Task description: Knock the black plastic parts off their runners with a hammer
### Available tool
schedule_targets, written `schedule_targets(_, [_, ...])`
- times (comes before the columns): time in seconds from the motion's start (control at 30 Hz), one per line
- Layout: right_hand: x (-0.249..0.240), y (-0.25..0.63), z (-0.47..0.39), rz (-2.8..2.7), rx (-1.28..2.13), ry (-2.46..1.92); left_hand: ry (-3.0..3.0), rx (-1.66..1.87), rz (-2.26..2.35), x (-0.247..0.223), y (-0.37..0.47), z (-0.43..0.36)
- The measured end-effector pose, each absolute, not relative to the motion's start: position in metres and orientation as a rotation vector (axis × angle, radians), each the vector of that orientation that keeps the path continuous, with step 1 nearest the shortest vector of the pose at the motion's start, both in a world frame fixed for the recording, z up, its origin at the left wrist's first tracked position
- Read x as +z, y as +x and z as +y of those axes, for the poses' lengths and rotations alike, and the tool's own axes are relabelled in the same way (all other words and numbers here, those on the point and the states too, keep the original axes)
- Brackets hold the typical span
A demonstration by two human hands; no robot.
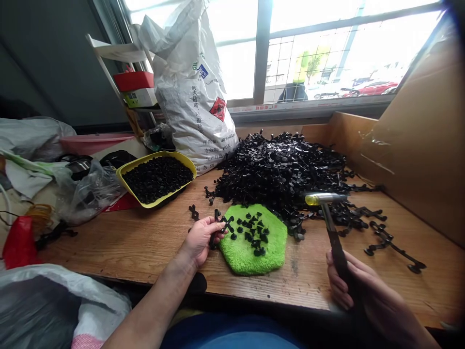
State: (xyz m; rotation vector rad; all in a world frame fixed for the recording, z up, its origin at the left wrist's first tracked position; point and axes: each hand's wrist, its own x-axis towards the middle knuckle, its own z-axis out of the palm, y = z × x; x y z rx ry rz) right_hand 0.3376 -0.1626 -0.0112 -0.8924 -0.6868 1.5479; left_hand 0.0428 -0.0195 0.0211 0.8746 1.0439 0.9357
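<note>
My left hand (203, 237) pinches a black branched plastic piece (228, 223) at the left edge of a fuzzy green mat (250, 264). Several small black plastic parts (256, 232) lie loose on that mat. On the right, my right hand (348, 281) grips the dark handle of a hammer (332, 220), its head raised above the table. The hammer head is metal with a yellow tip pointing left. Behind the mat rises a large heap of black branched plastic pieces (279, 165). My left fingers partly hide the piece they hold.
A yellow tray (160, 201) full of small black parts stands left of the heap. Behind it is a tall white sack (196, 97). Cardboard (417, 126) borders the table's right side. A plastic bag (90, 189) and an open sack (101, 281) are at left.
</note>
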Motion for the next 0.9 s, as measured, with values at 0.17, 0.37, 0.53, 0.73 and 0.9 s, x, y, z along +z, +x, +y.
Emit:
schedule_targets(0.17, [-0.007, 0.336, -0.164, -0.656, 1.550, -0.907, 0.919, 0.919, 1.079, 0.021, 0.046, -0.021])
schedule_targets(0.37, [-0.011, 0.336, -0.162, -0.676, 1.501, -0.950, 1.006, 0.911, 1.137, 0.018, 0.049, -0.020])
schedule_targets(0.53, [-0.008, 0.330, -0.163, -0.956, 1.314, -1.208, 1.051, 0.966, 1.173, 0.013, 0.051, -0.022])
schedule_targets(0.73, [0.020, 0.301, -0.153, -1.713, 0.722, -1.506, 1.046, 1.054, 1.133, 0.007, 0.052, -0.025])
schedule_targets(0.9, [0.027, 0.280, -0.137, -2.117, 0.396, -1.653, 1.030, 1.065, 1.133, 0.006, 0.052, -0.025])
